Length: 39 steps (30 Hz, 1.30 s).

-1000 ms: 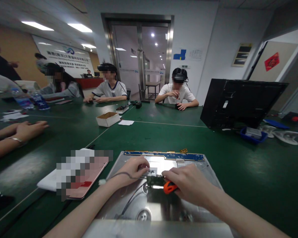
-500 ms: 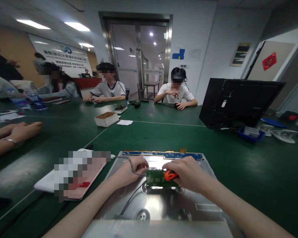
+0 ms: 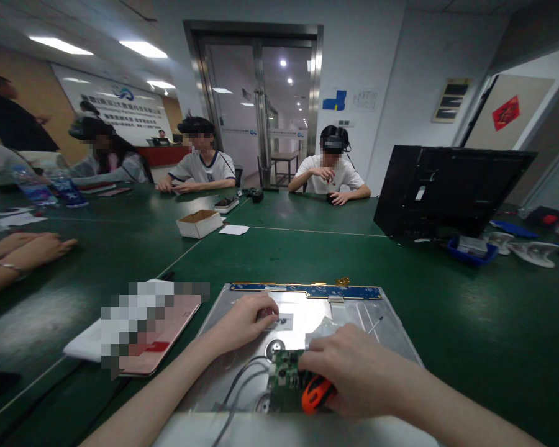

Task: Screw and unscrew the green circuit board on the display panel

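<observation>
Green circuit board [image 3: 282, 379] is being held over the near half of a silver metal panel [image 3: 310, 316], which is lying on a green bench [image 3: 261, 261]. Left of the panel, a flat pink object [image 3: 181, 318], partly blurred, is lying on the bench. At the panel's left side, the left hand [image 3: 249, 318] is curling thumb and fingers toward each other beside a printed label [image 3: 286, 321]; whether they are pinching anything cannot be told. Cables [image 3: 237, 379] are running across the panel, left of the board. Right of the panel's middle, the right hand [image 3: 351, 367] is pinching the board's right part while cradling an orange-handled tool [image 3: 314, 395]. Beyond the panel's right side, a black monitor [image 3: 456, 186] is standing. Judging by this, the person is positioning the board by hand; the next move seems to be calling for a steady right-hand pinch and untrapped cables.
</observation>
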### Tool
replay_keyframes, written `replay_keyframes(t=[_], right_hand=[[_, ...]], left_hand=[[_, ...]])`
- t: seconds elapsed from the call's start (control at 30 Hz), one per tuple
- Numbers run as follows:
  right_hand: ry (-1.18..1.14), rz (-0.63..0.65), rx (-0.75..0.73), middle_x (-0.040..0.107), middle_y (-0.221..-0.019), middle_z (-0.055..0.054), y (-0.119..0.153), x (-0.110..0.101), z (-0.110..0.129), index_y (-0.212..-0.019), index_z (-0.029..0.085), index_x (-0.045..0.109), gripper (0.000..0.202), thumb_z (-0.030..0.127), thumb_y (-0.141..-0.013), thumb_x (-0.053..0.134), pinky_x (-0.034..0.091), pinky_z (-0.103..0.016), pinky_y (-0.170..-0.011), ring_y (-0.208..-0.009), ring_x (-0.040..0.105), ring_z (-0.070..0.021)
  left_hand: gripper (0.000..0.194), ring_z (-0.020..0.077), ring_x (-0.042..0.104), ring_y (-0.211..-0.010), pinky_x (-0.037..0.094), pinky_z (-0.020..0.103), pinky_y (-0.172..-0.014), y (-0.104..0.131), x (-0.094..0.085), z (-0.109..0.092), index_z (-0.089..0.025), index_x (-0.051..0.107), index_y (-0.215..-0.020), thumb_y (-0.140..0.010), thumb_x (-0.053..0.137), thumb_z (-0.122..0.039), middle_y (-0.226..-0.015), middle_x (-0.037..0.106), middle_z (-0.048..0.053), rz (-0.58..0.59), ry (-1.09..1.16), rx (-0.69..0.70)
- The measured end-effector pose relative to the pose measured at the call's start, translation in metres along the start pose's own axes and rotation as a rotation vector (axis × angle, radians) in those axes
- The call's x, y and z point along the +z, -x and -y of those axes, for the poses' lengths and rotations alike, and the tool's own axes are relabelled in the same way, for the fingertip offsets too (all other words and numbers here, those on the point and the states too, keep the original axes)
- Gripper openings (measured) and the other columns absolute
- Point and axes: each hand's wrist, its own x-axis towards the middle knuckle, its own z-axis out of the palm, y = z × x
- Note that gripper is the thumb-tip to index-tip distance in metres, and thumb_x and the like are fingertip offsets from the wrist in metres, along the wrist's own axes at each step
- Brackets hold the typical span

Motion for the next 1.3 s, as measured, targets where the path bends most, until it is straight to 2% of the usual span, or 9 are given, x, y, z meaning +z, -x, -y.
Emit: replay_keyframes(t=[0.17,0.27,0.53,0.73,1.3], right_hand=[[0.019,0.035,-0.058,0.070,-0.081,-0.001,-0.005,0.022,0.007,-0.089,0.020,0.055,0.015,0.025,-0.076,0.062,0.015,-0.028,-0.044,-0.057,0.059,-0.0145],[-0.003,0.044,-0.064,0.070,-0.081,-0.001,-0.007,0.028,0.005,-0.088,0.020,0.054,0.013,0.025,-0.078,0.062,0.016,-0.027,-0.045,-0.058,0.060,-0.0140],[0.004,-0.001,-0.068,0.070,-0.080,0.000,-0.005,0.032,0.005,-0.087,0.021,0.053,0.012,0.026,-0.078,0.060,0.013,-0.028,-0.044,-0.057,0.061,-0.0144],[-0.012,-0.025,-0.057,0.070,-0.082,0.000,-0.007,0.036,0.007,-0.089,0.021,0.054,0.014,0.028,-0.079,0.060,0.016,-0.028,-0.045,-0.060,0.061,-0.0140],[-0.061,0.063,-0.053,0.070,-0.079,-0.001,-0.008,0.028,0.005,-0.089,0.022,0.056,0.022,0.030,-0.071,0.065,0.017,-0.027,-0.046,-0.057,0.057,-0.0146]], left_hand=[[0.018,0.0194,0.058,-0.076,0.041,0.028,-0.069,0.000,-0.001,-0.002,-0.017,0.068,-0.084,-0.085,0.053,-0.026,-0.082,0.067,0.005,0.004,0.010,-0.009],[0.017,0.0193,0.059,-0.077,0.042,0.028,-0.070,0.000,-0.002,-0.002,-0.017,0.069,-0.085,-0.084,0.054,-0.025,-0.084,0.067,0.005,0.008,0.020,-0.008],[0.011,0.0195,0.059,-0.080,0.043,0.028,-0.074,0.002,-0.001,-0.003,-0.018,0.069,-0.086,-0.081,0.061,-0.023,-0.085,0.066,0.004,0.024,0.036,0.024],[0.012,0.0189,0.060,-0.080,0.044,0.028,-0.074,0.001,0.000,-0.004,-0.018,0.070,-0.085,-0.081,0.060,-0.020,-0.086,0.066,0.004,0.041,0.049,0.035],[0.013,0.0182,0.058,-0.076,0.043,0.028,-0.071,0.002,-0.001,-0.005,-0.018,0.069,-0.084,-0.081,0.056,-0.019,-0.083,0.066,0.004,0.036,0.035,0.043]])
